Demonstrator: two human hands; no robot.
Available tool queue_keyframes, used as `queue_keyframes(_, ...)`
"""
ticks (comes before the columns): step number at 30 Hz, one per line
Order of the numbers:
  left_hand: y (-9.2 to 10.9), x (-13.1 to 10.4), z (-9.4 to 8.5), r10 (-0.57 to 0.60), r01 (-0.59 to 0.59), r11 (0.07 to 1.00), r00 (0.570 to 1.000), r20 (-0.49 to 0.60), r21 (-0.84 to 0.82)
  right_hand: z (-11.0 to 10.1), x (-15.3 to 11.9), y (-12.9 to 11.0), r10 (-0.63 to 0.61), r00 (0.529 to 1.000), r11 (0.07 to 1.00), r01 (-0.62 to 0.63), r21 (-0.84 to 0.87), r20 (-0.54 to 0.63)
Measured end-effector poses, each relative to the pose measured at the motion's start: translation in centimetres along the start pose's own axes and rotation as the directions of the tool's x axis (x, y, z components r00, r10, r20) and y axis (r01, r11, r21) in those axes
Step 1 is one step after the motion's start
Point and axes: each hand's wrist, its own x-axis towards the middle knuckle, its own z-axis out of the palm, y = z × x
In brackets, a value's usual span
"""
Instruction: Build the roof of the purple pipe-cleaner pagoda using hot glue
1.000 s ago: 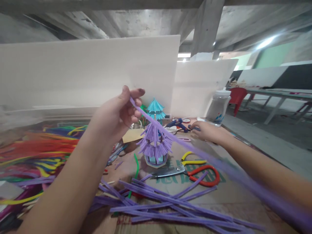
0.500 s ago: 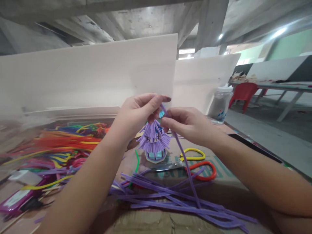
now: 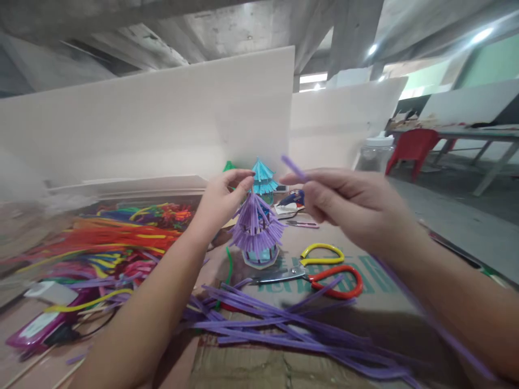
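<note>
A small purple tiered tower [image 3: 257, 227] made of fuzzy stems stands upright on the cardboard. At its tip, my left hand [image 3: 231, 189] pinches the top with thumb and fingers. To the right, apart from the tower, my right hand [image 3: 344, 200] is closed on a long purple stem [image 3: 294, 166], whose lower part trails along below the forearm. Scissors [image 3: 300, 273] with one yellow and one red handle lie in front of the tower. Nearer still, several loose purple stems [image 3: 275, 337] are spread across the cardboard.
Bundles of colourful stems [image 3: 117, 237] and a magenta device [image 3: 52, 324] lie at the left. Behind the tower are a light-blue tower [image 3: 263, 175], a green one [image 3: 229, 166] and a dark-blue tool [image 3: 292, 199]. A clear bottle [image 3: 377, 155] stands at the right.
My right hand has moved right with the purple stem, away from my left hand. My left hand has come down and left to the purple tower's tip. The camera view has shifted slightly.
</note>
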Motion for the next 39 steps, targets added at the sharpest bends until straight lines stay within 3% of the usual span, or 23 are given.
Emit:
queue_keyframes(6, -1.2, 0.2, -0.1, -0.01, 0.005, 0.995, 0.999, 0.05, 0.096, 3.1, 0.6, 2.9, 0.02, 0.993, 0.936, 0.021, -0.351, 0.115)
queue_keyframes(10, -0.9, 0.2, -0.5, -0.002, -0.002, 1.0, 0.985, 0.17, 0.023, 3.2, 0.8, 4.0, -0.062, 0.991, 0.907, 0.106, -0.408, 0.119)
queue_keyframes(14, -0.7, 0.2, -0.4, -0.034, 0.033, 0.999, 0.988, 0.149, 0.01, 2.9, 0.7, 4.3, -0.132, 0.985, 0.84, 0.173, -0.515, 0.116)
queue_keyframes(18, -0.8, 0.1, 0.1, -0.038, 0.043, 0.998, 0.994, 0.102, -0.045, 3.6, 0.7, 4.0, -0.094, 0.98, 0.808, 0.178, -0.562, 0.176)
queue_keyframes(23, -0.6, 0.0, 0.2, -0.039, 0.047, 0.996, 0.992, 0.118, -0.07, 4.7, 0.9, 4.5, 0.02, 0.97, 0.749, 0.146, -0.646, 0.242)
queue_keyframes(27, -0.4, -0.1, 0.2, -0.036, 0.048, 0.995, 0.99, 0.133, -0.092, 4.8, 0.8, 4.9, 0.006, 0.968, 0.679, 0.181, -0.711, 0.251)
queue_keyframes(39, 0.6, -0.9, 0.6, 0.038, -0.037, 0.999, 0.987, 0.153, -0.01, 5.1, 0.6, 4.4, 0.005, 0.968, 0.615, 0.195, -0.764, 0.251)
